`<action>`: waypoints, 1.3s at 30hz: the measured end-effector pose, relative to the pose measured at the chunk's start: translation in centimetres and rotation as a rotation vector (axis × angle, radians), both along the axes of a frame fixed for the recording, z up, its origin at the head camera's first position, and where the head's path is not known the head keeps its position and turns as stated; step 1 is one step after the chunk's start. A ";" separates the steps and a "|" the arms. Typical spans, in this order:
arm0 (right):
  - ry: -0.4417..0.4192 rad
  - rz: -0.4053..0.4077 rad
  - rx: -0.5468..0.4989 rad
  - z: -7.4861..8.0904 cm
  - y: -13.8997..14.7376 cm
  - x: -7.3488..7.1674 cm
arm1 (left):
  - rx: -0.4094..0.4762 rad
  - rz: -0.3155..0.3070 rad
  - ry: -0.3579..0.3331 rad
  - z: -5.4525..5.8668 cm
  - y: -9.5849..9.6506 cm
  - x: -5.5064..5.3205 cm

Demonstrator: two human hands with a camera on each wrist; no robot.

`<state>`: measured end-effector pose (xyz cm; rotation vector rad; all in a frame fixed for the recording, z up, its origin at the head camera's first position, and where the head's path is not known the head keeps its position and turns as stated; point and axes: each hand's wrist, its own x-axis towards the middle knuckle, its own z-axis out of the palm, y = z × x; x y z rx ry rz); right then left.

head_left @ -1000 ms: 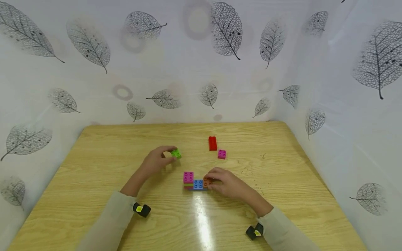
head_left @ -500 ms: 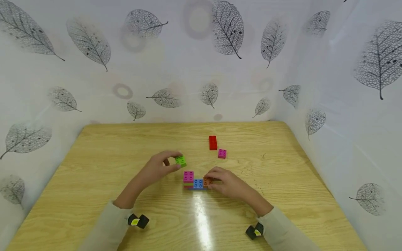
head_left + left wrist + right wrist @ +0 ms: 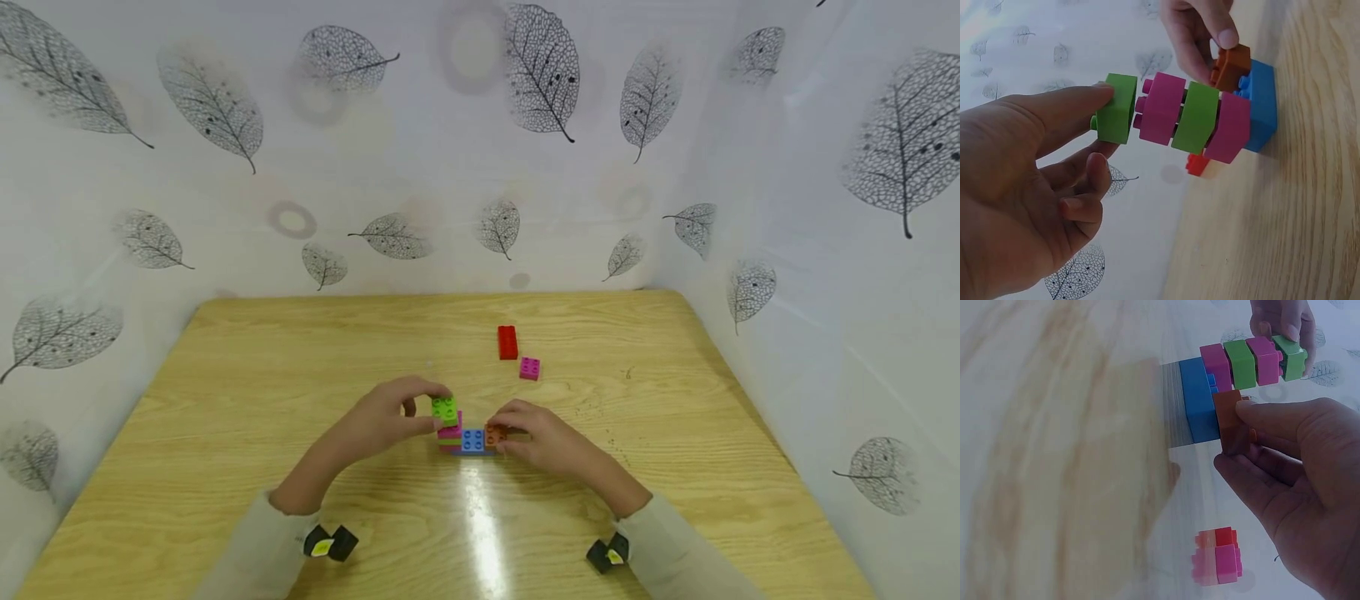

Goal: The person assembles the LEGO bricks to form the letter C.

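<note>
My left hand (image 3: pixel 382 425) pinches a green toy brick (image 3: pixel 1116 109) between thumb and fingers. It is just above the studs of a pink brick (image 3: pixel 1163 109), with a small gap between them in the left wrist view. That pink brick tops a stack with another green brick (image 3: pixel 1196 119) and a lower pink brick (image 3: pixel 1230 128). The stack stands on the left end of a long blue brick (image 3: pixel 1199 403) on the table. Blue studs show in the middle. At the right end, my right hand (image 3: pixel 551 442) pinches an orange brick (image 3: pixel 1229 422) against the blue brick's top.
Farther back on the wooden table (image 3: pixel 300 350) lie a long red brick (image 3: pixel 507 342) and a loose pink brick (image 3: pixel 529 368). A leaf-patterned white sheet (image 3: pixel 420 167) hangs behind and beside the table.
My left hand has carried the green brick rightward and toward me, from left of the loose bricks to over the stack. The right hand has stayed at the orange brick.
</note>
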<state>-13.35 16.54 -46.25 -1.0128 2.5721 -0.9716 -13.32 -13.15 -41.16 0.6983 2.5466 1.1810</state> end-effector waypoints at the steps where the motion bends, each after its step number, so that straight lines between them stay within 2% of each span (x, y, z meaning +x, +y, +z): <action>1: 0.001 -0.002 0.002 0.0 0.0 0.0 | -0.009 -0.005 0.003 -0.1 0.0 0.0; 10: -0.017 -0.017 0.011 0.1 -0.1 0.1 | -0.045 -0.024 0.002 -0.2 0.3 0.2; 18: -0.019 -0.018 0.004 0.1 -0.1 0.1 | -0.090 -0.049 0.072 -0.1 0.5 0.3; 25: -0.011 -0.018 0.000 0.1 -0.1 0.2 | -0.120 -0.047 0.082 0.4 0.6 0.7; 32: -0.009 -0.020 -0.004 0.2 -0.1 0.2 | -0.104 -0.047 0.074 0.3 0.6 0.6; 39: -0.008 -0.009 -0.010 0.1 0.0 0.2 | -0.083 -0.032 0.070 -0.3 0.5 0.5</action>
